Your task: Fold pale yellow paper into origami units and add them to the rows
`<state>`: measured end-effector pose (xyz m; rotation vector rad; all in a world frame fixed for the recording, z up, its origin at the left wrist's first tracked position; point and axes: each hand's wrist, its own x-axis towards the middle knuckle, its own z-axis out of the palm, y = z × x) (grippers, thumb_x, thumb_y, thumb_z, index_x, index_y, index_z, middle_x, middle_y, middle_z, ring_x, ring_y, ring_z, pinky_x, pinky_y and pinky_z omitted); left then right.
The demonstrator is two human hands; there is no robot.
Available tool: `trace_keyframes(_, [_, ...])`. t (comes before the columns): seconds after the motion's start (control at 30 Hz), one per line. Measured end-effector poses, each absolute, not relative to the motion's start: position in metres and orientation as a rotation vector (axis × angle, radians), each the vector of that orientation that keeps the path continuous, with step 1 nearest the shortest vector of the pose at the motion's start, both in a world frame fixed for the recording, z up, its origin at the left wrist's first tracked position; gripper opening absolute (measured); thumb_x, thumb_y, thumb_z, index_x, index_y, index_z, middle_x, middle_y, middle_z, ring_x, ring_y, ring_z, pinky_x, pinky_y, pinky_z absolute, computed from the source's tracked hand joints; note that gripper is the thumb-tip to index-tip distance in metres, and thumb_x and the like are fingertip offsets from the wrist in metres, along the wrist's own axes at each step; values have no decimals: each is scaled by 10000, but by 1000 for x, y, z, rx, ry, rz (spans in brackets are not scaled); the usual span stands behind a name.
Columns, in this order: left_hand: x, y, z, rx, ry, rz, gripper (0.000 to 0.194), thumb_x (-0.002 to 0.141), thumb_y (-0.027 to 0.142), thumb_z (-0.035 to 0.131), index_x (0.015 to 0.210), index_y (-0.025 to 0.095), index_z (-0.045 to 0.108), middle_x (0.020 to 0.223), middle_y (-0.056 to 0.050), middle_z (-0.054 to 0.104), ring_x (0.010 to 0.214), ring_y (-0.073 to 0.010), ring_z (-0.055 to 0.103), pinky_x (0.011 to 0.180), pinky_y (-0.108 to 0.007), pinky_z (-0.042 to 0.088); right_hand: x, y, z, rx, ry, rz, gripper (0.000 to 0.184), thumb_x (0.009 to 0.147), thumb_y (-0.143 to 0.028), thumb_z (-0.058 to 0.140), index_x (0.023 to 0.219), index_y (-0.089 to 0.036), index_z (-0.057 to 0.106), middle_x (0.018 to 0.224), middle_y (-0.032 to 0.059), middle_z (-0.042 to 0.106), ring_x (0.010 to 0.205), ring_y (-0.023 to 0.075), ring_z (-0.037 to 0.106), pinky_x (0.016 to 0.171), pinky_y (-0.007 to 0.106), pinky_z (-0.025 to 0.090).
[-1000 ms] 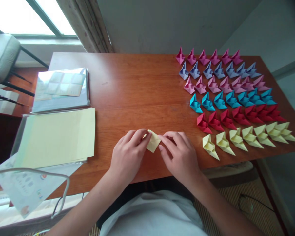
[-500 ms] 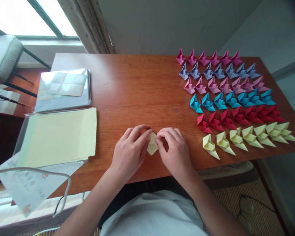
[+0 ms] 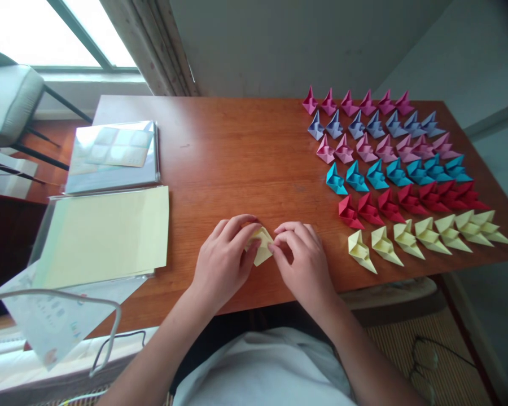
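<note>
Near the table's front edge is a small folded piece of pale yellow paper [image 3: 262, 251], a many-sided shape with layered flaps. My left hand [image 3: 226, 251] pinches its left side between thumb and fingers, hiding that part. At its right corner, the thumb and fingertips of my right hand [image 3: 302, 254] are closed on the edge. To the right stands a row of finished yellow folded-paper pieces [image 3: 387, 246], each with pointed ends, in the same pale yellow.
Behind the yellow row stand rows of red [image 3: 392, 206], blue [image 3: 377, 176], pink [image 3: 366, 149], lilac [image 3: 375, 125] and magenta [image 3: 349, 104] folded pieces. At left lie a stack of yellow sheets [image 3: 110, 234] and a plastic-wrapped pack [image 3: 110, 180]. A bent grey cable [image 3: 118, 316] hangs there.
The yellow paper has turned slightly and tilted between my hands, and its right corner now sits at my right fingertips. The view has shifted a little.
</note>
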<state>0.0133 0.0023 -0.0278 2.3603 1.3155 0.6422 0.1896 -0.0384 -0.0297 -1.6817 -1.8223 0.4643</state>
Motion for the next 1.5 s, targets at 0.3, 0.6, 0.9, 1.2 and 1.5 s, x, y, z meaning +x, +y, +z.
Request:
trace_keyframes(0.3, [13,-5,-18,1806,1309,732,188,909,230,646,1085,234,580,1060,-16,723,879,-151,691,798,-282,551,195,-37,-15,-1425,-1568,697,126,948,-126,603,997,-237,639,955,3,719,889,142,678,824,263,528])
trace_keyframes(0.6, [15,-6,-3,1559,1082,681,73,894,249,676,870,181,687,755,1,690,668,-114,618,640,-218,502,195,-37,-13,-1265,-1251,1003,241,932,-236,669,1169,-273,646,1056,27,722,972,170,689,878,309,563])
trace_keyframes(0.9, [30,-10,-5,938,1077,890,261,788,354,814,879,161,664,823,-36,735,698,-138,660,662,-237,547,192,-41,-26,-1354,-1192,1265,170,935,-374,642,938,-211,692,871,50,731,760,190,669,771,346,584])
trace_keyframes(1.2, [29,-9,-1,958,985,757,221,790,350,811,873,159,736,877,-51,770,812,-201,718,804,-303,567,197,-38,-11,-1386,-1480,1079,73,874,-178,620,813,-204,650,752,-14,613,708,143,567,665,271,466])
trace_keyframes(1.5, [31,-7,-5,1032,1036,834,161,821,322,784,851,170,741,782,-14,731,760,-158,676,712,-238,543,195,-37,-15,-1434,-1461,952,65,901,-212,635,842,-215,661,750,-18,632,695,139,577,662,267,485])
